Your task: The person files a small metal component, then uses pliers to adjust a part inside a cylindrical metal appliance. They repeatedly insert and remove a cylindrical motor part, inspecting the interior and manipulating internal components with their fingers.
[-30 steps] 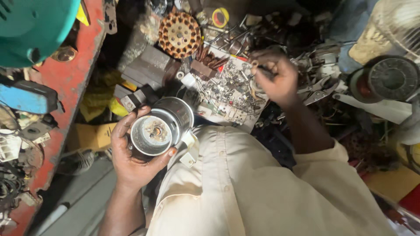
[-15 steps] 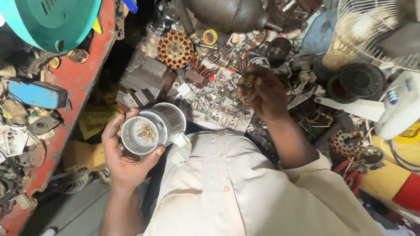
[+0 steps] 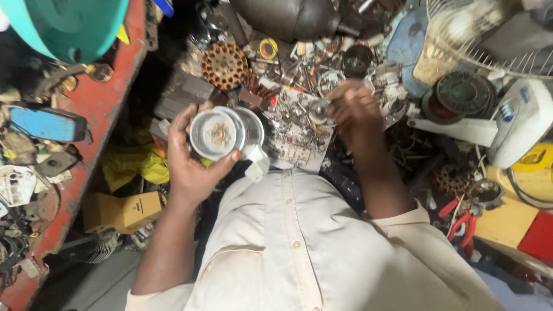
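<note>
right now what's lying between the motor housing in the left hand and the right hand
In the head view, a circuit board strewn with small metal parts lies between the round motor housing and the right hand.

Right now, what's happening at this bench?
A person in a cream shirt sits over a cluttered repair bench. The left hand grips a round metal motor housing, open end up. The right hand holds a small shiny part above a sheet strewn with small parts. A copper-wound stator lies beyond.
</note>
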